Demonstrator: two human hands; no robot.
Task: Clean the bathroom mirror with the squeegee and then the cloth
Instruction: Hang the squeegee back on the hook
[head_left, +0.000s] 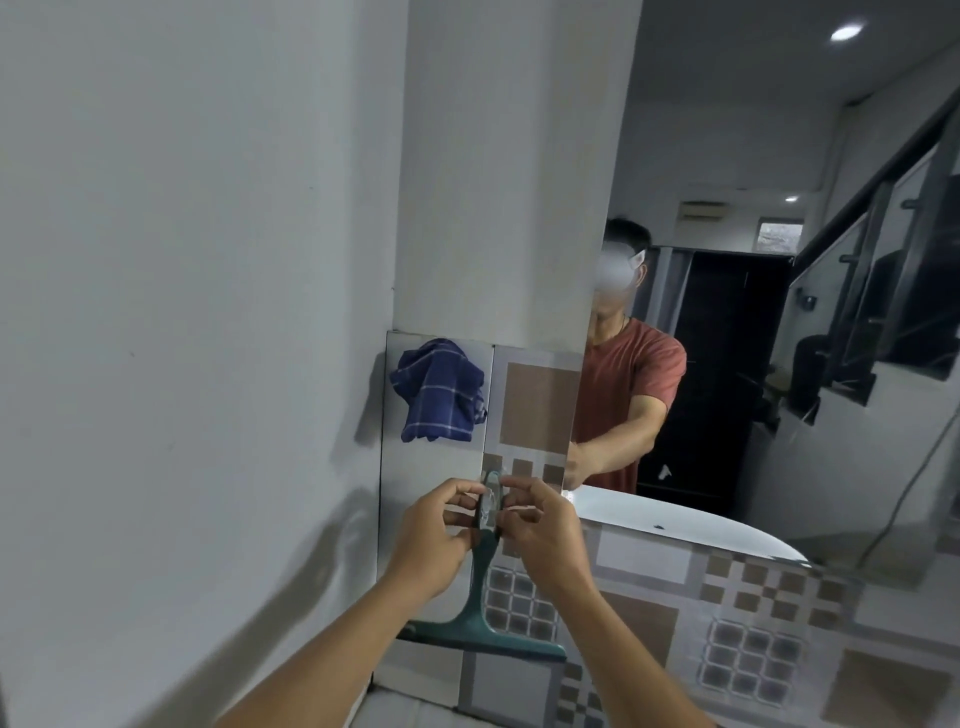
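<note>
Both hands, left hand (428, 540) and right hand (543, 535), pinch squeegee (483, 587) handle top near hook; light, rigid plastic, best held mid-handle.

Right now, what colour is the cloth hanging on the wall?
Dark blue cloth with white checks, head view.

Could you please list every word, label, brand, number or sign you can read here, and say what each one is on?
There is no readable text.
Squeegee: no brand or label shows on the teal handle or head.
Blue checked cloth: a pattern only, no tag visible.
Wall tiles: square patterns, no writing.
Mirror: nothing legible in the reflection.
</note>
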